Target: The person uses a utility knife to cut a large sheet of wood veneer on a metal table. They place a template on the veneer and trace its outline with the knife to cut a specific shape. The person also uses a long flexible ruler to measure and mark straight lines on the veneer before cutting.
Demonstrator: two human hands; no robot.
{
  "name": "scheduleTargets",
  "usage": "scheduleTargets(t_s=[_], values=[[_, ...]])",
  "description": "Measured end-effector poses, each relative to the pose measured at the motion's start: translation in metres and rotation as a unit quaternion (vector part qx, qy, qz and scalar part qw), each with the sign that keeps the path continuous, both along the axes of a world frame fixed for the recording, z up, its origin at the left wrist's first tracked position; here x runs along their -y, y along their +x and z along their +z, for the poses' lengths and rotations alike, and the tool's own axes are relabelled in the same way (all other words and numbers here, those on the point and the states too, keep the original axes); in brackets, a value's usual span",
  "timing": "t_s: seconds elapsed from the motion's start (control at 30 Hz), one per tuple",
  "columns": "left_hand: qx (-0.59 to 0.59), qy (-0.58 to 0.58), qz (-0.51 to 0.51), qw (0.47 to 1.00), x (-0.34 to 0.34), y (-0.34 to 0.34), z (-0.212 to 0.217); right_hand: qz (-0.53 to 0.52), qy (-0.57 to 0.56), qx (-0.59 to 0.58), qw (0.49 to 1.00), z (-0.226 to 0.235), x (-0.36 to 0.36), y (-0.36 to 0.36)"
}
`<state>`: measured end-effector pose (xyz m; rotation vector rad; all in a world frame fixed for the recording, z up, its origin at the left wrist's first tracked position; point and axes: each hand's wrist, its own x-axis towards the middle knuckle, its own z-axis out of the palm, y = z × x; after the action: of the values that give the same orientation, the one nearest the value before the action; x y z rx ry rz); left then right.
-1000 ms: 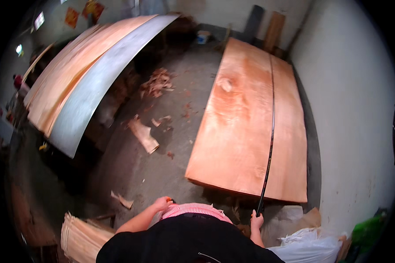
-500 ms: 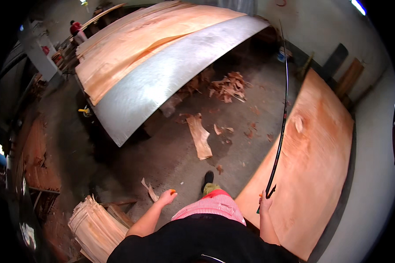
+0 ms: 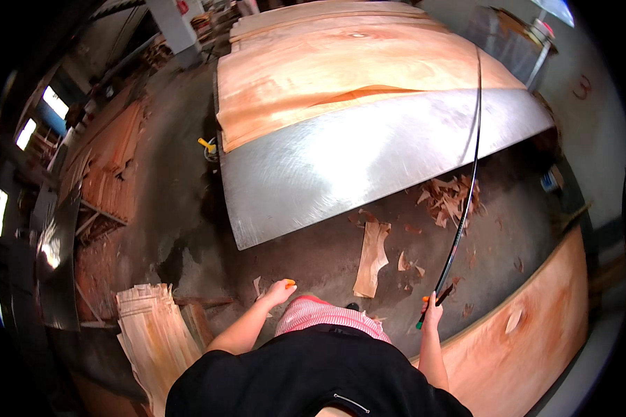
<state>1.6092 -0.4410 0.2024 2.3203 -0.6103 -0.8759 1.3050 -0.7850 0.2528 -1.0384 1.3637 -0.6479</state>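
Note:
My right hand [image 3: 432, 313] is wrapped round the lower end of a long, thin black rod [image 3: 459, 236], which has a green butt and a short dark piece beside the grip. The rod slants up and away, bowing slightly, and its thin tip crosses the metal-topped table in view. My left hand [image 3: 279, 292] hangs in front of me with fingers curled. Something orange shows at its fingertips, too small to tell whether worn or held. A similar orange spot shows on my right hand. Ahead stands the wide table with a shiny metal top [image 3: 306, 174]; pale wood veneer sheets [image 3: 341, 62] cover its far part.
A large veneer sheet [image 3: 528, 340] leans at my right. Torn veneer scraps [image 3: 452, 198] and a longer strip [image 3: 373, 260] lie on the floor. At my left stands a veneer bundle [image 3: 153, 340]. A yellow-handled thing [image 3: 207, 146] is by the table's left corner.
My view has swung leftward and I am closer to the table, which now appears further right. The rod remains in my right hand, its tip now across the veneer in view.

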Motion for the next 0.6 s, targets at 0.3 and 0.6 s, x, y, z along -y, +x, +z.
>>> scheduleTargets(t_s=[0.3, 0.6], values=[[-0.008, -0.334, 0.357, 0.873, 0.088, 0.196, -0.004, 0.030, 0.018, -0.004, 0.999, -0.006, 0.028, 0.085], [0.266, -0.069, 0.422, 0.864, 0.124, 0.449, 0.024, 0.021, 0.057, -0.081, 0.995, 0.037, 0.014, 0.184]])
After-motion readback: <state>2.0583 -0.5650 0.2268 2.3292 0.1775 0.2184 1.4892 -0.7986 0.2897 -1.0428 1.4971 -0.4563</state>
